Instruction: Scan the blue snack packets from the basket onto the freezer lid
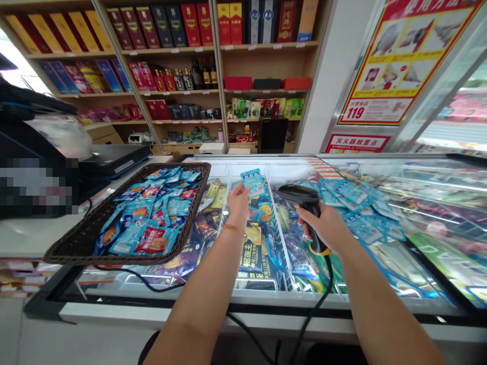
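My left hand (239,202) pinches a small blue snack packet (252,183) by its lower left edge, its printed side towards me, above the glass-topped freezer. To its right, my right hand (323,225) is wrapped round the handle of a black barcode scanner (300,193), whose head points left towards the packet. A black cord runs down from the scanner's handle. A brown wicker basket (198,203) on the left holds many blue packets (148,223), some with red labels. More blue packets (361,208) lie in a loose pile on the glass to the right.
The chest freezer (266,310) stretches across in front of me, with bagged frozen goods (254,248) under its glass. A dark device (34,137) stands on the left counter. Shelves (171,50) of boxes and bottles line the back. Red and yellow posters (403,66) hang at right.
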`<state>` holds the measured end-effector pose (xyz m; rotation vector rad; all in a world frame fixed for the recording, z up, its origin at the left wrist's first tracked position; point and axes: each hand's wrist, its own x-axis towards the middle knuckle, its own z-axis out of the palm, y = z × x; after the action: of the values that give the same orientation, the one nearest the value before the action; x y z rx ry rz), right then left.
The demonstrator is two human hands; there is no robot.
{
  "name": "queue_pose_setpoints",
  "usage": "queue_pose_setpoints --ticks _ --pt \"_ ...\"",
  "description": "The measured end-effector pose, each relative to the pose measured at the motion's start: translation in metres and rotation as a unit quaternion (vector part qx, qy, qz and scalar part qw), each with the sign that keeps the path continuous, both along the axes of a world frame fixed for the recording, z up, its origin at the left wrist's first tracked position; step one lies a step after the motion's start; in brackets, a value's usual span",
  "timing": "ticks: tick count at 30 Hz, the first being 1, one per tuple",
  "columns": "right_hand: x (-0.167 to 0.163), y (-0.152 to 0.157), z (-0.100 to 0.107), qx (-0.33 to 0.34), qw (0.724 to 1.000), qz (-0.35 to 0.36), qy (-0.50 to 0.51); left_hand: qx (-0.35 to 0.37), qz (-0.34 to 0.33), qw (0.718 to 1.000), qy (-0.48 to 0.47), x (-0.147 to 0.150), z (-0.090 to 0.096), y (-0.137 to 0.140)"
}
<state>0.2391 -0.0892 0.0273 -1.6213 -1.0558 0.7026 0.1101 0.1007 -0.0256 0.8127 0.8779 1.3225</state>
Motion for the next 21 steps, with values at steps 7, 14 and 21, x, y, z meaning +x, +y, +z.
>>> queue_pose_setpoints --ticks 7,14,21 --pt "-0.011 0.000 -0.005 -0.032 0.997 0.032 -0.057 0.067 0.002 0.997 -0.034 -0.002 -0.010 0.010" --pt "-0.013 0.003 -0.010 -0.030 0.997 0.021 -0.072 0.072 0.000 0.997 -0.031 0.004 -0.006 0.003" --pt "-0.011 0.003 -0.011 -0.043 0.997 0.021 -0.064 0.060 -0.001 0.998 -0.036 0.003 -0.003 -0.001"
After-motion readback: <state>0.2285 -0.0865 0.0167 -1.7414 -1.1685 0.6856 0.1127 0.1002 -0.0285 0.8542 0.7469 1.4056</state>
